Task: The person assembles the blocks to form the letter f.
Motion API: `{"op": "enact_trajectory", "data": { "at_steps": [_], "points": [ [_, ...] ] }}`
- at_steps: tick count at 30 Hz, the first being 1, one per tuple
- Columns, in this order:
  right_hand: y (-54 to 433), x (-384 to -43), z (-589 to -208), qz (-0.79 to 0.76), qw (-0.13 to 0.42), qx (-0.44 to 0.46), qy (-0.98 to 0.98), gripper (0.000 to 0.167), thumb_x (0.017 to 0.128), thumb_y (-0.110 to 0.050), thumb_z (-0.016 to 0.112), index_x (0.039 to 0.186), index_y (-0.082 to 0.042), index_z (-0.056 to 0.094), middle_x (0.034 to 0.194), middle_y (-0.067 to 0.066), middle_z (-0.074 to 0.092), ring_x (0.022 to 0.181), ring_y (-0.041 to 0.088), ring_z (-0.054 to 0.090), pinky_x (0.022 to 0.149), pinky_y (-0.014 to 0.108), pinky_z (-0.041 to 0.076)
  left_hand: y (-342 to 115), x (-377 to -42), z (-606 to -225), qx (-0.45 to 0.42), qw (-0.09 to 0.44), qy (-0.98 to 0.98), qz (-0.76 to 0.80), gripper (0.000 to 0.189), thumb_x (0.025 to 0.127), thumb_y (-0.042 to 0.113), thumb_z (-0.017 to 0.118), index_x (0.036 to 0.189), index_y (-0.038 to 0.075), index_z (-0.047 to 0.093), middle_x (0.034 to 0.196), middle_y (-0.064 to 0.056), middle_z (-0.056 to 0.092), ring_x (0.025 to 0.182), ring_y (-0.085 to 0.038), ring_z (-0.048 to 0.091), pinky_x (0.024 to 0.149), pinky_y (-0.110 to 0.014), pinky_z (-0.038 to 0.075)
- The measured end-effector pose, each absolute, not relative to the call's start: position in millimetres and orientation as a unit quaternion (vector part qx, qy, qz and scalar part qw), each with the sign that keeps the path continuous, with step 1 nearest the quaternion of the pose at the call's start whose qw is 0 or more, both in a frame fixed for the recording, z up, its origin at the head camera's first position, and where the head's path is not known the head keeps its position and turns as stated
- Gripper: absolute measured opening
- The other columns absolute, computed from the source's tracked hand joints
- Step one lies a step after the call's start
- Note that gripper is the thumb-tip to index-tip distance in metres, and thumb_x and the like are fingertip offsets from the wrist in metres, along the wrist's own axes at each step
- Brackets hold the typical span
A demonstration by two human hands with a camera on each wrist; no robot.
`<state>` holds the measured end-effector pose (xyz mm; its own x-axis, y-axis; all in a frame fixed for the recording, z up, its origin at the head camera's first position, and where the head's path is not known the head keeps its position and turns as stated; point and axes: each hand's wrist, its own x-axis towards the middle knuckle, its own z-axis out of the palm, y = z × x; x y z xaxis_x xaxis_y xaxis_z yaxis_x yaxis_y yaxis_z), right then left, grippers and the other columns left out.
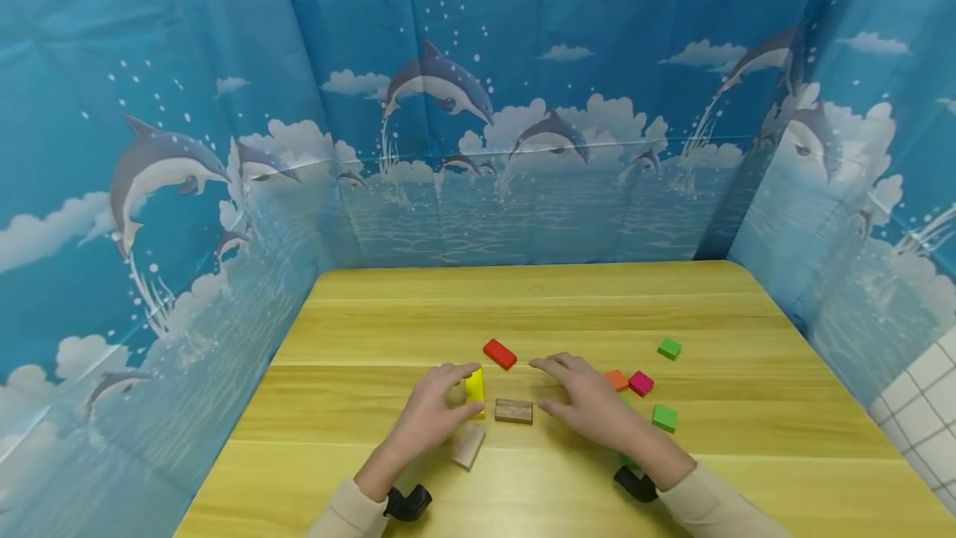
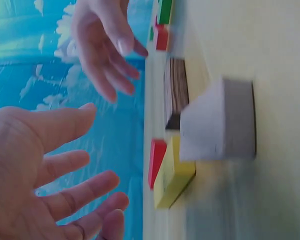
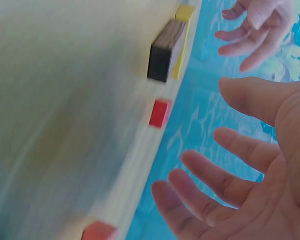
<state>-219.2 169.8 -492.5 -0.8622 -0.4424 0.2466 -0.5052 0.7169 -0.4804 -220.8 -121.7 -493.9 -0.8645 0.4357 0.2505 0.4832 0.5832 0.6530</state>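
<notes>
My left hand (image 1: 433,409) hovers over the yellow block (image 1: 475,393), its thumb and fingers spread and relaxed, and holds nothing. The yellow block is partly covered by that hand in the head view. A pale wooden block (image 2: 215,122) lies below the left hand, close to the wrist. Between the hands sits a dark brown wood-grain block (image 1: 514,411). Farther back is a red block (image 1: 499,354), lying at a slant. My right hand (image 1: 590,405), also empty with fingers apart, is held above the table just right of the brown block.
To the right lie an orange block (image 1: 616,380), a magenta block (image 1: 641,383) and green blocks (image 1: 665,418), one (image 1: 670,348) farther back. More green shows partly hidden beneath the right arm. A dolphin-print curtain (image 1: 523,189) surrounds the wooden table (image 1: 523,297) at the back and sides.
</notes>
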Motion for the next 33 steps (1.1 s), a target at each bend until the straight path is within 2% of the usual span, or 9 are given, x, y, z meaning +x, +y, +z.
{"op": "enact_trajectory", "data": {
  "at_steps": [3, 7, 11, 13, 16, 18, 23, 29, 33],
  "points": [
    [161.3, -218.5, -493.9, 0.277, 0.031, 0.269, -0.922, 0.054, 0.091, -0.027, 0.078, 0.141, -0.017, 0.059, 0.125, 0.006, 0.062, 0.111, 0.024, 0.059, 0.088, 0.046, 0.052, -115.7, -219.6, -495.7, -0.27, 0.017, -0.884, -0.381, 0.052, 0.092, 0.028, 0.076, 0.14, 0.016, 0.061, 0.126, -0.007, 0.066, 0.105, -0.026, 0.061, 0.084, -0.039, 0.051],
    [154.0, -218.3, -497.7, 0.271, 0.003, 0.28, -0.921, 0.052, 0.089, -0.027, 0.079, 0.137, -0.014, 0.063, 0.118, 0.003, 0.063, 0.104, 0.022, 0.06, 0.081, 0.042, 0.053, -108.6, -218.2, -499.0, -0.282, -0.012, -0.879, -0.383, 0.048, 0.092, 0.03, 0.076, 0.136, 0.013, 0.064, 0.122, -0.005, 0.069, 0.084, -0.017, 0.06, 0.068, -0.026, 0.048],
    [150.4, -217.7, -501.5, 0.276, -0.019, 0.278, -0.92, 0.048, 0.087, -0.027, 0.082, 0.131, -0.014, 0.067, 0.105, -0.003, 0.063, 0.089, 0.017, 0.058, 0.07, 0.032, 0.049, -103.0, -218.7, -501.2, -0.279, -0.04, -0.882, -0.379, 0.046, 0.093, 0.032, 0.075, 0.132, 0.011, 0.067, 0.121, -0.003, 0.069, 0.063, -0.007, 0.054, 0.055, -0.023, 0.045],
    [149.2, -217.7, -503.2, 0.278, -0.025, 0.279, -0.919, 0.045, 0.086, -0.026, 0.083, 0.127, -0.014, 0.07, 0.1, -0.005, 0.062, 0.082, 0.016, 0.056, 0.066, 0.028, 0.046, -101.2, -219.7, -502.6, -0.27, -0.048, -0.888, -0.369, 0.043, 0.092, 0.033, 0.075, 0.129, 0.012, 0.069, 0.121, -0.001, 0.07, 0.066, -0.006, 0.056, 0.057, -0.023, 0.047],
    [147.8, -218.1, -505.4, 0.283, -0.027, 0.285, -0.915, 0.04, 0.084, -0.022, 0.084, 0.122, -0.014, 0.072, 0.095, -0.005, 0.061, 0.077, 0.014, 0.056, 0.062, 0.025, 0.045, -99.4, -221.9, -504.8, -0.262, -0.05, -0.898, -0.351, 0.039, 0.092, 0.033, 0.076, 0.125, 0.013, 0.072, 0.121, 0.002, 0.07, 0.085, -0.007, 0.063, 0.07, -0.025, 0.049],
    [147.3, -218.4, -506.7, 0.286, -0.026, 0.29, -0.913, 0.038, 0.083, -0.019, 0.085, 0.119, -0.013, 0.073, 0.093, -0.005, 0.061, 0.076, 0.013, 0.057, 0.062, 0.024, 0.046, -98.3, -223.5, -506.0, -0.262, -0.05, -0.902, -0.338, 0.036, 0.092, 0.031, 0.076, 0.123, 0.013, 0.074, 0.119, 0.002, 0.071, 0.089, -0.008, 0.061, 0.071, -0.026, 0.047],
    [145.3, -219.4, -510.4, 0.288, -0.033, 0.295, -0.91, 0.038, 0.083, -0.016, 0.085, 0.118, -0.011, 0.073, 0.091, -0.004, 0.059, 0.075, 0.01, 0.057, 0.062, 0.023, 0.047, -96.4, -225.1, -508.8, -0.267, -0.071, -0.904, -0.326, 0.037, 0.092, 0.029, 0.076, 0.124, 0.012, 0.074, 0.116, -0.003, 0.073, 0.061, -0.006, 0.045, 0.056, -0.023, 0.037],
    [143.2, -221.9, -512.3, 0.287, -0.046, 0.294, -0.911, 0.043, 0.083, -0.018, 0.085, 0.123, -0.01, 0.072, 0.09, -0.006, 0.058, 0.076, 0.008, 0.056, 0.062, 0.022, 0.048, -94.9, -227.2, -507.7, -0.264, -0.095, -0.9, -0.334, 0.037, 0.094, 0.027, 0.074, 0.128, 0.012, 0.072, 0.12, -0.005, 0.072, 0.048, -0.005, 0.026, 0.049, -0.022, 0.028],
    [143.8, -223.7, -511.6, 0.291, -0.057, 0.299, -0.907, 0.05, 0.082, -0.02, 0.086, 0.129, -0.013, 0.069, 0.09, -0.008, 0.059, 0.076, 0.008, 0.056, 0.063, 0.024, 0.048, -94.4, -228.4, -505.5, -0.263, -0.109, -0.894, -0.346, 0.036, 0.095, 0.025, 0.073, 0.129, 0.013, 0.071, 0.104, -0.005, 0.075, 0.044, -0.005, 0.021, 0.046, -0.022, 0.027]
  ]
}}
